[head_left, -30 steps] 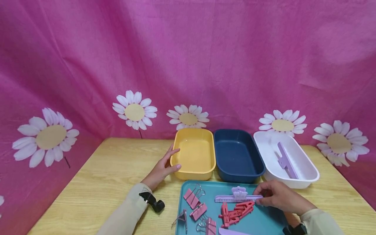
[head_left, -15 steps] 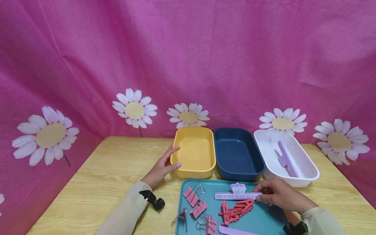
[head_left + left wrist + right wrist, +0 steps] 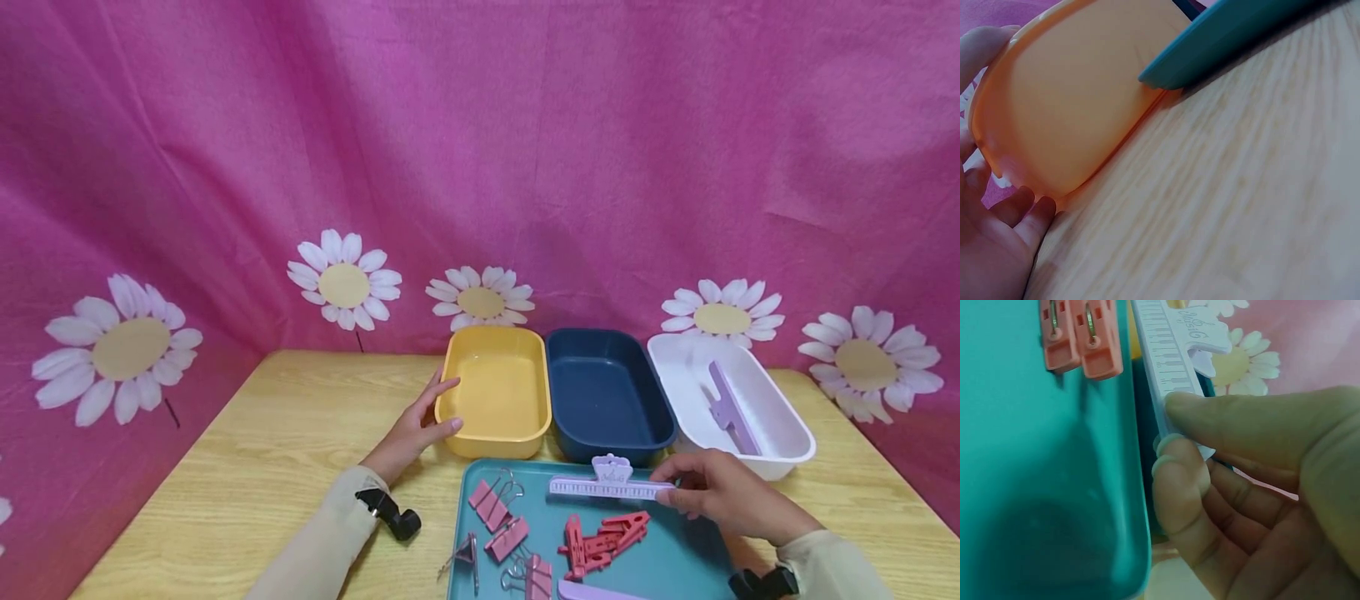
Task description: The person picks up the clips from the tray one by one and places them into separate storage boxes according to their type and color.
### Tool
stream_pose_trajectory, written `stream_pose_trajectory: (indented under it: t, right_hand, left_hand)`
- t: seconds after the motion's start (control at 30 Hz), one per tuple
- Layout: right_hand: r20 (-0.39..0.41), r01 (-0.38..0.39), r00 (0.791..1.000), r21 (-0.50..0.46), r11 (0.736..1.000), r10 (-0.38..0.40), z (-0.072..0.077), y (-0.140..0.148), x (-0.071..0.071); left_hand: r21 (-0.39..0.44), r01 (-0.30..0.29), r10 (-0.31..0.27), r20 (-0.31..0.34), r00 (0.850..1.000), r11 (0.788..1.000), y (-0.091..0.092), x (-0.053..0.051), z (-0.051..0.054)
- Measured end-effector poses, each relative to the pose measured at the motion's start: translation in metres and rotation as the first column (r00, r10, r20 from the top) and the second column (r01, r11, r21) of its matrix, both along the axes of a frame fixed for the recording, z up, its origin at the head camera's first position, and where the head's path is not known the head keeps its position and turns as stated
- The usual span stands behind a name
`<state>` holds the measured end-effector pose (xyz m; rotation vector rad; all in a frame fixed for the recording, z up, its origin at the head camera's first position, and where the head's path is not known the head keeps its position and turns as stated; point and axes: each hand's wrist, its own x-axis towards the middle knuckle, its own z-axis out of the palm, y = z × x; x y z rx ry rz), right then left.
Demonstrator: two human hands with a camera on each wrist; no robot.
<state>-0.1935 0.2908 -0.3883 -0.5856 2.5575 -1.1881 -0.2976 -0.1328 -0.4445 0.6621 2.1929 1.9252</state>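
My right hand (image 3: 723, 493) pinches one end of a long lilac clip (image 3: 613, 483) between thumb and fingers, just above the teal tray (image 3: 697, 562). Piano keys and lettering decorate this clip (image 3: 1169, 356), as the right wrist view shows. My left hand (image 3: 411, 427) holds the left side of the yellow bin (image 3: 497, 387), with thumb and a finger at its rim; in the left wrist view more fingers (image 3: 1038, 219) touch its outer wall. On the tray lie several pink binder clips (image 3: 507, 539), red clothespins (image 3: 600, 546) and another lilac piece (image 3: 596, 592), partly out of frame.
A navy bin (image 3: 611, 396) stands between the yellow bin and a white bin (image 3: 772, 417). Inside the white one lies a lilac clip (image 3: 731, 408). The wooden table (image 3: 247, 467) ends against a pink flowered cloth (image 3: 480, 150).
My right hand has raised the long lilac clip slightly off the tray and moved it a little toward the bins. The left hand stays at the yellow bin.
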Motion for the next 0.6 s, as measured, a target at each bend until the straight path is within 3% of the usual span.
stream_pose_trajectory:
  t: [0.2,0.6]
  right_hand:
    - [0.017,0.034,0.999,-0.038,0.999,-0.034,0.005,0.001,0.003]
    - [-0.053,0.138,0.989,-0.049,0.989,-0.14,0.015,0.013,0.003]
  left_hand:
    - [-0.003,-0.015,0.015,0.014,1.0,1.0,0.0,0.002,-0.001]
    - [-0.008,-0.017,0.017,0.017,1.0,1.0,0.0,0.001,-0.002]
